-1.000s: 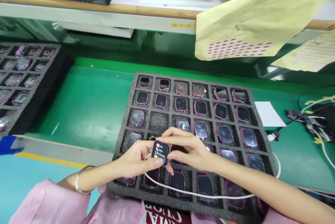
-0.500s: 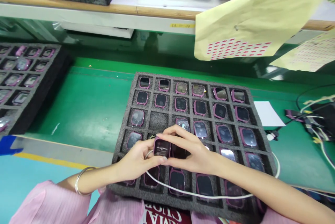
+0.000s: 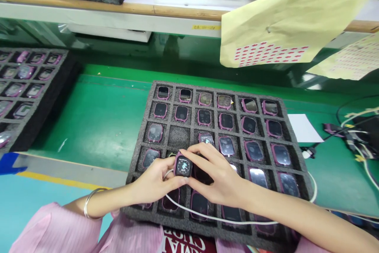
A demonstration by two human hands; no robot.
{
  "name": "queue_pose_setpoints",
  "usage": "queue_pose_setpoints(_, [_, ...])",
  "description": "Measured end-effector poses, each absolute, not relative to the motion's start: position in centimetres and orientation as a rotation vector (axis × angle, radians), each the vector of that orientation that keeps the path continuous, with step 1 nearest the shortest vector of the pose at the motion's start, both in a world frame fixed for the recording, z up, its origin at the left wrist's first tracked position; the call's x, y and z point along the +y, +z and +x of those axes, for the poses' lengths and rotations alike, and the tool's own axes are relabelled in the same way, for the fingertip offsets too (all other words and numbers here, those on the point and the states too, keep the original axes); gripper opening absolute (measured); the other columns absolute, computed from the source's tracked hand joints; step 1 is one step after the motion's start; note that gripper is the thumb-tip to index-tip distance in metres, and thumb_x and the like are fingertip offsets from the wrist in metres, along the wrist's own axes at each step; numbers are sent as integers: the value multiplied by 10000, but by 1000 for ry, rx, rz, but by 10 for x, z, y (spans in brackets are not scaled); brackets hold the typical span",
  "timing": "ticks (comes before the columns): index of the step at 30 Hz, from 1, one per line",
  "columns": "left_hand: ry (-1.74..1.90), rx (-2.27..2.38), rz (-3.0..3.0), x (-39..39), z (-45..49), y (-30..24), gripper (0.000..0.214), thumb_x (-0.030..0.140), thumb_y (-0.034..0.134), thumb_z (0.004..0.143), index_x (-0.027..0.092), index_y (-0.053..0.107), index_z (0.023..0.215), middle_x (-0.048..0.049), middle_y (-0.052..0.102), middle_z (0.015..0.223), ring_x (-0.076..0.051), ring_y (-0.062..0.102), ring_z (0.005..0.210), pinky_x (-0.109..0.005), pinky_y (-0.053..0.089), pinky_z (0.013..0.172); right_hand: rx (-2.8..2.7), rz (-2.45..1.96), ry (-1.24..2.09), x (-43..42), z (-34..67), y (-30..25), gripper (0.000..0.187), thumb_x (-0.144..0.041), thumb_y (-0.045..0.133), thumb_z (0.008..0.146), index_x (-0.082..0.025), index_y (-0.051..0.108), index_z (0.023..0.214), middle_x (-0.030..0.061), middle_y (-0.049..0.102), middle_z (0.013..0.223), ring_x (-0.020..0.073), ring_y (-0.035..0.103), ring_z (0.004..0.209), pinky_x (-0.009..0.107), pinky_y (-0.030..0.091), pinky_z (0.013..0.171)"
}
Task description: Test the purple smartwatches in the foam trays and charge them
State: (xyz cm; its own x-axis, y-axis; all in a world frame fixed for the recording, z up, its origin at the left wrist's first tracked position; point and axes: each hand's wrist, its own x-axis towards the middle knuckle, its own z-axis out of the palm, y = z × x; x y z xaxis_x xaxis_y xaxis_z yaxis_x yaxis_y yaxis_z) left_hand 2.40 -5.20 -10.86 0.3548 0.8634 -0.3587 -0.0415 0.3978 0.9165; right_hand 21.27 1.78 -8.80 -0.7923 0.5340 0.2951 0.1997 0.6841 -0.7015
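A smartwatch (image 3: pixel 183 165) with a purple-pink case and a lit clock face is held over the dark foam tray (image 3: pixel 217 227). My left hand (image 3: pixel 161 178) grips it from the left, thumb at its lower edge. From the right, my right hand (image 3: pixel 214 172) pinches it, with the index finger at the top and the thumb near the bottom right corner. A white cable (image 3: pixel 219 218) runs from behind the watch at my left hand across the tray to the right. Below and around lie several similar watches with dark screens, one per compartment; one compartment (image 3: pixel 179 136) above the hands holds no watch.
A second foam tray (image 3: pixel 63 71) of watches stands at the left on the green table (image 3: pixel 97 115). White paper (image 3: pixel 304 128) and tangled cables (image 3: pixel 353 138) lie at the right. Above runs a shelf edge (image 3: pixel 177 16) with yellow paper (image 3: pixel 275 24) hanging from it.
The watch's screen has gone from dark with lines of text to a lit clock face. My right hand's fingers have shifted slightly on the case.
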Motion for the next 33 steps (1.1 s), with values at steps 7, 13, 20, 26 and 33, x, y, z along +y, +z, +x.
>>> queue_pose_setpoints(7, [778, 997, 977, -50, 23, -103, 425, 453, 651, 783, 124, 615, 1050, -25, 551, 739, -148, 468, 687, -263, 412, 630, -2231, -450, 1286, 26, 211, -93, 505, -227, 650, 866, -167, 464, 1333, 111, 518, 1055, 216, 531, 946, 375, 495, 809])
queue_pose_setpoints(13, [807, 952, 974, -50, 21, -102, 425, 460, 610, 816, 114, 614, 1063, -49, 567, 795, -167, 479, 747, -272, 405, 663, -2195, -395, 1350, 27, 210, -93, 539, -276, 665, 869, -173, 450, 1353, 109, 523, 1062, 207, 537, 955, 363, 498, 822])
queue_pose_setpoints(20, [765, 973, 1018, -52, 20, -106, 384, 458, 604, 819, 124, 609, 1008, -14, 503, 727, -126, 407, 640, -232, 350, 566, -2324, -536, 1070, 19, 212, -86, 501, -214, 635, 864, -178, 453, 1329, 118, 554, 1052, 242, 543, 926, 427, 491, 798])
queue_pose_setpoints(26, [699, 1019, 1152, -56, 19, -107, 340, 413, 579, 850, 129, 570, 1035, 37, 396, 668, -70, 260, 517, -211, 230, 458, -2347, -511, 937, 14, 214, -87, 512, -163, 610, 851, -149, 428, 1330, 114, 571, 996, 246, 538, 895, 415, 485, 755])
queue_pose_setpoints(33, [737, 1048, 1219, -60, 20, -110, 299, 385, 551, 872, 110, 567, 989, 46, 354, 648, -64, 272, 505, -212, 237, 450, -2362, -495, 897, 12, 213, -88, 494, -145, 578, 862, -137, 417, 1328, 133, 564, 999, 250, 532, 879, 425, 490, 742])
